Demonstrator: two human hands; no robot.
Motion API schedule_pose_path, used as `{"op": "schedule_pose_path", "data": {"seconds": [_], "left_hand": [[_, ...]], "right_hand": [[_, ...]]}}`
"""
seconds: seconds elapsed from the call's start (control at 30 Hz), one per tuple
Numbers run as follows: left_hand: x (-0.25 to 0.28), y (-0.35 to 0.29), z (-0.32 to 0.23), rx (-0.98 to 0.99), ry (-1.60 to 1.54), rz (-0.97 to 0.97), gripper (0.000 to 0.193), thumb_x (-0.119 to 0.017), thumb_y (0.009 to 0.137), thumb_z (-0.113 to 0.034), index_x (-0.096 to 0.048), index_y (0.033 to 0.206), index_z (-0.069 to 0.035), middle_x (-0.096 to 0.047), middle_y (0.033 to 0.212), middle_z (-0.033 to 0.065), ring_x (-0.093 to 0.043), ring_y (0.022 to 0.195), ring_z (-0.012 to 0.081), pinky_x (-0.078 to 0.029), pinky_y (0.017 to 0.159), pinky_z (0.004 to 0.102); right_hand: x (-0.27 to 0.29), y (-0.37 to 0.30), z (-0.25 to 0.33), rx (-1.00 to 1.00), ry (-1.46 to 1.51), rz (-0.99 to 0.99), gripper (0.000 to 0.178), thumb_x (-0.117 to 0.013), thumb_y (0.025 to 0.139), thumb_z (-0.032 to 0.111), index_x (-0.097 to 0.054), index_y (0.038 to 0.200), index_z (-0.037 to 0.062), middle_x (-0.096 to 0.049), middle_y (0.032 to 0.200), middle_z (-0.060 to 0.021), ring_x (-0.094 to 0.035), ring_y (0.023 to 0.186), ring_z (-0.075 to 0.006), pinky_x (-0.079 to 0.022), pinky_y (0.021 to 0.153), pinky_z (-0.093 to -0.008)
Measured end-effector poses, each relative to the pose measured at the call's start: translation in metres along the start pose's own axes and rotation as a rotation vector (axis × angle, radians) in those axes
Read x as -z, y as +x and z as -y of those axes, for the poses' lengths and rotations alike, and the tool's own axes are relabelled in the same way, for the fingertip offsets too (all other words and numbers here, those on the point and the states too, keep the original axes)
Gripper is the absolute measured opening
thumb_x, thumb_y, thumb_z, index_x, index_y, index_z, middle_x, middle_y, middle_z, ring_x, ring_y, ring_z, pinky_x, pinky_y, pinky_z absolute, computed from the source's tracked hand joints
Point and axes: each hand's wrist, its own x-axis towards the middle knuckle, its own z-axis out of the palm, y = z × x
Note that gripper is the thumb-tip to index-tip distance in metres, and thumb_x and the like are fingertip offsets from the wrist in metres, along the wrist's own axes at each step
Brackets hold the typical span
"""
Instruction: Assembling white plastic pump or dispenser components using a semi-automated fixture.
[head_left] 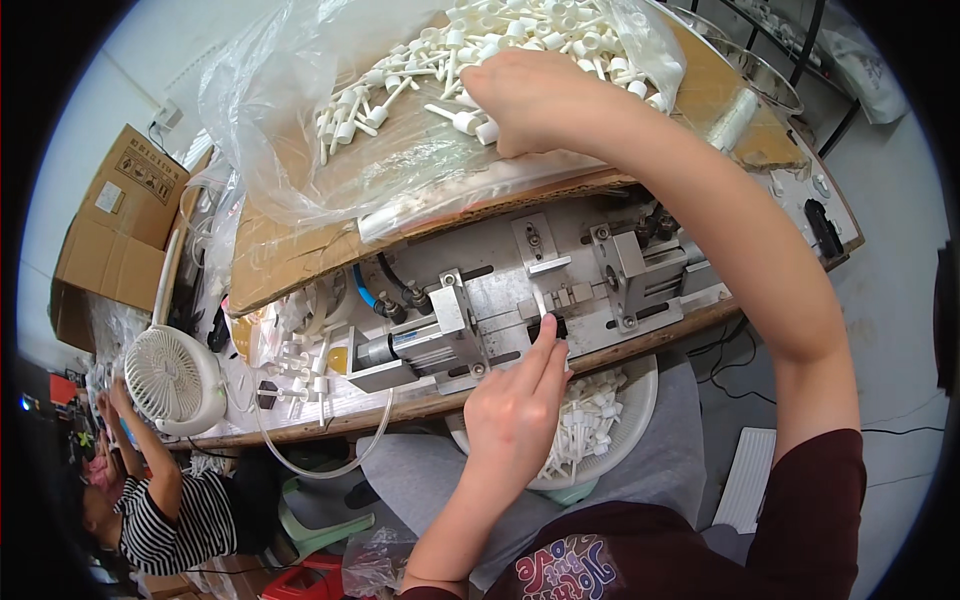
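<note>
Head view, and honestly your left hand (515, 405) is the bit that worries me. Fingers are stretched out, nothing held as far as I can see, with the tips poked right into the slot of the metal press jig (540, 300) at about 12 o'clock from your wrist. That pneumatic cylinder (415, 345) sits just at 9 o'clock of your fingertips, so if it fires while they're in there you'd get pinched, I reckon.

Your right hand (535, 100) is up at 12 o'clock, curled down into the heap of white plastic pump caps (470, 50) on the clear plastic bag (290, 110). Can't tell whether it's actually got one gripped, the fingers are buried.

Other worries: that bag lies on a cardboard sheet (290, 250) that tilts over the jig, so a hard drag could slide caps down into the mechanism. And the white basin (625, 420) of finished pieces on your lap, under the counter (400, 410) edge, looks easy to knock off.
</note>
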Motion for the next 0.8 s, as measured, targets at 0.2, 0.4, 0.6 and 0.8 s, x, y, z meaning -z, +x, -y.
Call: {"op": "schedule_pose_path", "data": {"seconds": [0.2,0.4,0.6,0.8], "left_hand": [[0.000,0.006,0.010,0.031,-0.045,0.011,0.026,-0.080,0.075,-0.015,-0.074,0.099,-0.009,-0.069,0.122,0.0027,-0.063,0.058,0.0180,-0.051,0.056,0.0281],[-0.003,0.004,0.011,0.055,-0.063,0.010,0.026,-0.080,0.074,-0.015,-0.074,0.099,-0.008,-0.069,0.122,0.0037,-0.063,0.055,0.0190,-0.051,0.055,0.0279],[0.009,0.008,0.008,0.192,-0.433,-0.018,0.034,-0.080,0.078,-0.014,-0.072,0.110,-0.006,-0.069,0.122,0.0093,-0.066,0.062,0.0127,-0.054,0.058,0.0278],[0.031,0.015,0.014,0.275,-0.688,-0.333,0.062,-0.082,0.076,-0.007,-0.057,0.133,-0.002,-0.053,0.140,0.0188,-0.064,0.112,0.0207,-0.055,0.084,0.0296]], "right_hand": [[-0.008,0.016,-0.003,0.035,-0.046,-0.063,0.020,-0.068,0.070,0.003,-0.068,0.090,-0.0011,-0.071,0.088,-0.0175,-0.070,0.084,-0.0332,-0.056,0.070,-0.0409],[-0.001,0.009,-0.021,0.036,0.295,-0.266,0.022,-0.074,0.077,0.012,-0.068,0.095,-0.0005,-0.071,0.085,-0.0137,-0.069,0.078,-0.0237,-0.053,0.066,-0.0351],[-0.003,-0.045,-0.021,-0.039,1.140,-0.572,0.024,-0.077,0.079,0.018,-0.069,0.096,0.0023,-0.071,0.086,-0.0067,-0.069,0.080,-0.0146,-0.051,0.063,-0.0280],[-0.036,-0.128,0.034,0.032,1.603,-0.549,0.026,-0.083,0.077,0.009,-0.068,0.097,0.0024,-0.068,0.083,-0.0033,-0.066,0.077,-0.0085,-0.051,0.062,-0.0215]]}}
